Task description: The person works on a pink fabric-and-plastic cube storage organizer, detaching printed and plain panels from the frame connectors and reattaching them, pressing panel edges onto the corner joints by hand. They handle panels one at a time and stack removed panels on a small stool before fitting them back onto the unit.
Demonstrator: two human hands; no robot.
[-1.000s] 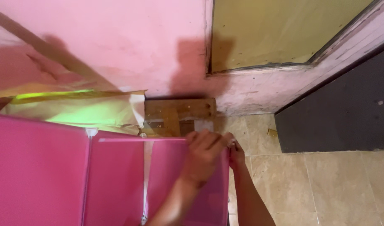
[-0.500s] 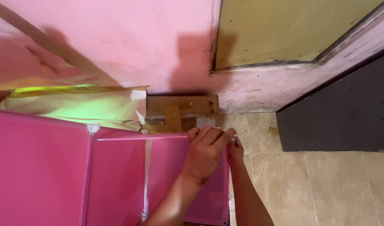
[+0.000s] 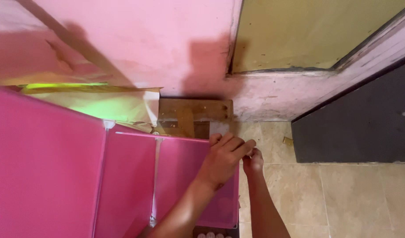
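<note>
Left hand lies over top right corner of pink panel, fingers curled onto its edge. Right hand just beside, pinched closed at same corner; what it pinches hidden. Panel stands upright on tiled floor, near wooden board at pink wall.

A corner of a lived-in home — pink painted wall scuffed and peeling, a yellowish door in a worn frame, beige floor tiles — with a pink fabric wardrobe against the wall.
</note>
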